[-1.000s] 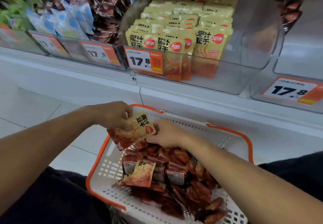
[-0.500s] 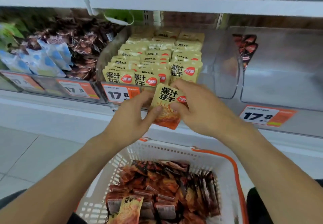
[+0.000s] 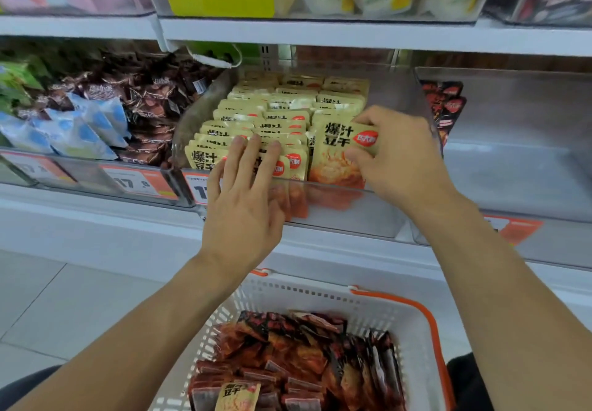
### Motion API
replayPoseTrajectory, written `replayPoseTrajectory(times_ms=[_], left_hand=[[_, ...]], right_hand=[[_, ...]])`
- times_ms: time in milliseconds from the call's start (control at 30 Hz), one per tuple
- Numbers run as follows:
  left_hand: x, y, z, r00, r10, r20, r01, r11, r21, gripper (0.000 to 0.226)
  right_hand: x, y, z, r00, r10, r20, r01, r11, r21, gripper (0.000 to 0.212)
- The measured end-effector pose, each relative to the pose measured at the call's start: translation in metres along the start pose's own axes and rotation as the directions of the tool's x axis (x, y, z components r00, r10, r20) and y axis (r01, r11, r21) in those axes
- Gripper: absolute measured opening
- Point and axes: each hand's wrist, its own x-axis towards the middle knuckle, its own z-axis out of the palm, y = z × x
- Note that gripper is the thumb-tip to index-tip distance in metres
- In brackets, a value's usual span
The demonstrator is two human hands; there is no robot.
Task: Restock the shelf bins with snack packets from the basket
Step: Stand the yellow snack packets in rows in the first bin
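Left of the hands: blue-and-white packets [image 3: 80, 128] and brown wrapped sweets [image 3: 150, 96], orange price tag [image 3: 137, 183] below them. Above the hands: white shelf edge [image 3: 352, 37]. Lower left: pale floor tiles [image 3: 64, 308].

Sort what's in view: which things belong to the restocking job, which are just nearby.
Job:
right hand holding a yellow packet
left hand on the front packets
clear bin of yellow packets
white basket

Nearby:
blue-and-white packets
brown packets
price tag
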Motion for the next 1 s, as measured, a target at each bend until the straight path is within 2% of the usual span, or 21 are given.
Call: replayPoseTrajectory(times_ms=[67,133,300,600,667,733,833,900,933,1000], left_hand=[[0.000,-0.001,0.000,1.000,0.002,-0.014,-0.002,1.000,-0.018,0.085],[-0.001,-0.002,0.001,1.000,0.009,-0.020,-0.009,1.000,-0.020,0.086],[-0.001,-0.004,0.002,0.999,0.021,-0.035,-0.021,1.000,-0.017,0.087],[-0.002,-0.002,0.006,0.997,0.016,-0.074,-0.020,0.998,-0.057,0.085],[-0.006,0.001,0.006,0.992,-0.023,-0.123,0.009,0.994,-0.112,0.083],[-0.013,0.005,0.006,0.973,-0.019,-0.232,-0.018,0.987,-0.157,0.075],[-0.033,0.007,0.013,0.941,0.001,-0.337,-0.094,0.961,-0.259,0.059],[-0.056,0.001,0.022,0.958,-0.039,-0.283,-0.058,0.944,-0.325,0.053],[-0.070,-0.001,0.027,0.977,-0.061,-0.205,-0.014,0.937,-0.348,0.052],[-0.100,-0.005,0.039,0.995,-0.099,0.017,0.098,0.930,-0.354,0.051]], right_hand=[[0.008,0.001,0.012,0.994,0.040,0.103,-0.033,0.997,-0.072,0.041],[0.011,-0.001,0.020,0.989,0.058,0.138,-0.048,0.996,-0.079,0.045],[0.012,-0.003,0.030,0.996,0.083,0.036,-0.082,0.996,-0.030,0.044],[0.009,0.001,0.031,0.991,0.130,0.015,-0.130,0.992,-0.003,0.052],[0.005,0.000,0.029,0.995,0.085,-0.050,-0.085,0.996,-0.010,0.044],[-0.002,-0.006,0.024,0.986,-0.022,-0.164,0.026,0.999,0.022,0.026],[-0.017,-0.019,0.010,0.921,-0.202,-0.333,0.254,0.960,0.120,0.011],[-0.033,-0.028,0.009,0.896,-0.275,-0.348,0.358,0.912,0.202,0.008],[-0.042,-0.031,0.012,0.906,-0.290,-0.309,0.374,0.889,0.263,0.007],[-0.063,-0.034,0.030,0.944,-0.300,-0.140,0.331,0.863,0.383,0.007]])
